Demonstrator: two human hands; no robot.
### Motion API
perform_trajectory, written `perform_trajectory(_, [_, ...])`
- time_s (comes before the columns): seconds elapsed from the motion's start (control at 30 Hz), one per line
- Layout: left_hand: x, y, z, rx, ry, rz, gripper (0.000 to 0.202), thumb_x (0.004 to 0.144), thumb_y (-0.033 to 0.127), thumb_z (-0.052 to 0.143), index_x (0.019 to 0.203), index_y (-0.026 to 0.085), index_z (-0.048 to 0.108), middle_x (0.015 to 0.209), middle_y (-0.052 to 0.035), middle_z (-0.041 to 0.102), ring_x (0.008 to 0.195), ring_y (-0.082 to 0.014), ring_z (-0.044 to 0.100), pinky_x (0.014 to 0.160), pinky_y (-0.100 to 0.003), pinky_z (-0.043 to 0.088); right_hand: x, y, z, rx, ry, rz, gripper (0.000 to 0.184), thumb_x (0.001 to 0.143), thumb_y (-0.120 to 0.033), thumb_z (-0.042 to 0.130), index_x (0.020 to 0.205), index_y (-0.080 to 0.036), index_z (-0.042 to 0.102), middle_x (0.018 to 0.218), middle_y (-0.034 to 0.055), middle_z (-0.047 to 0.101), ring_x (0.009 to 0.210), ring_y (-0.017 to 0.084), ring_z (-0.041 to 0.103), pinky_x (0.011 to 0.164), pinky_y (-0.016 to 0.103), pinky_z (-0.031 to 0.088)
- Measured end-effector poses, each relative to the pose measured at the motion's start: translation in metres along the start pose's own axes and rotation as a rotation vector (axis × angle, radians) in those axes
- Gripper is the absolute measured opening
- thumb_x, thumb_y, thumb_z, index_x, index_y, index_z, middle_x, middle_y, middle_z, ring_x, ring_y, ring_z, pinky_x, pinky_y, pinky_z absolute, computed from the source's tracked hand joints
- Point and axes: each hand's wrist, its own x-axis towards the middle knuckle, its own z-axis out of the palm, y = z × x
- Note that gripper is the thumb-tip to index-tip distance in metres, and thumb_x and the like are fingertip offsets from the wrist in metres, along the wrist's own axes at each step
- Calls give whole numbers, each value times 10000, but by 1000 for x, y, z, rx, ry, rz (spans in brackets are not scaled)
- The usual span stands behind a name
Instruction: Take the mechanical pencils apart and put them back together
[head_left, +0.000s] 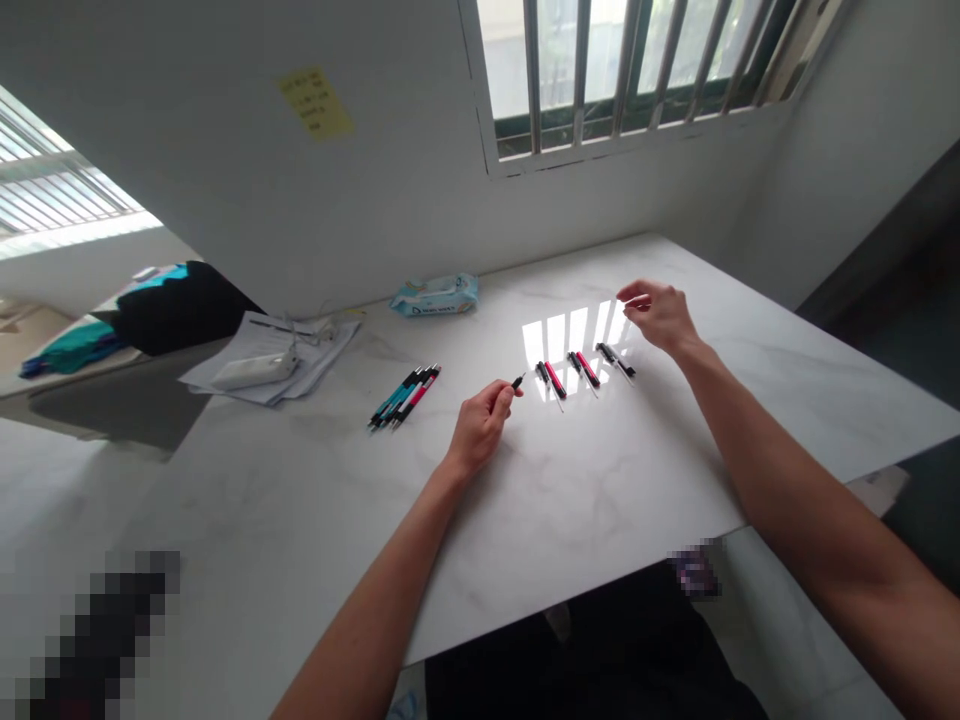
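A black pen part with a thin pointed tip pokes out of my left hand, whose fingers are closed around it; the rest of it is hidden in the grip. My right hand is raised at the right, thumb and fingers slightly apart, with nothing visible in them. Between the hands lie taken-apart pens: a red barrel with a black piece, another red barrel with a black piece, and a black set of parts nearest my right hand. Thin refills lie beside them. Left of my left hand is a bunch of blue, black and red pens.
A blue wipes pack lies by the wall on the white marbled table. Papers with a white object on them are at the left. A yellow note is on the wall, near a barred window.
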Motion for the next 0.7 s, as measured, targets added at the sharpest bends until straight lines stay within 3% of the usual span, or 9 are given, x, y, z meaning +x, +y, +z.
perform_trajectory(0.23, [0,5,-4,72,73,23,364,1045,446,519,1179,217,768,713,42,485,611,-138,399,591,-269,309,-12,36,11,-65,-166,128,353,869,-43,684,1175,-144,830,1090,137,844,932,227,792,938,413,657])
perform_trajectory(0.43, [1,3,-5,54,70,54,443,1062,528,545,1325,225,732,746,43,501,624,-132,390,589,-255,319,-15,39,15,-72,-201,116,307,855,-111,717,1130,-165,841,1076,126,840,951,233,771,953,411,627])
perform_trajectory(0.53, [1,2,-3,38,91,41,425,1066,570,541,1218,220,727,725,36,503,626,-143,422,594,-265,335,-15,26,9,-90,-150,83,278,837,-168,745,1100,-189,835,1114,110,829,963,237,738,916,408,592])
perform_trajectory(0.6, [1,2,-1,36,104,22,415,1065,598,531,1088,222,704,699,30,500,624,-154,450,599,-275,350,-18,5,8,-36,-153,42,207,828,-282,812,1013,-191,811,1039,96,810,909,227,699,840,379,562])
perform_trajectory(0.63, [0,3,0,36,105,14,416,1065,608,525,1037,225,685,685,29,498,622,-159,460,602,-279,355,-22,-9,9,27,-204,30,247,812,-376,859,954,-190,783,961,80,787,847,212,671,770,353,538])
perform_trajectory(0.7, [-1,6,1,39,101,8,415,1067,614,522,983,230,656,668,29,499,617,-163,472,608,-285,360,-33,-43,17,159,-470,30,417,793,-564,893,808,-202,687,747,6,669,678,158,557,630,300,435])
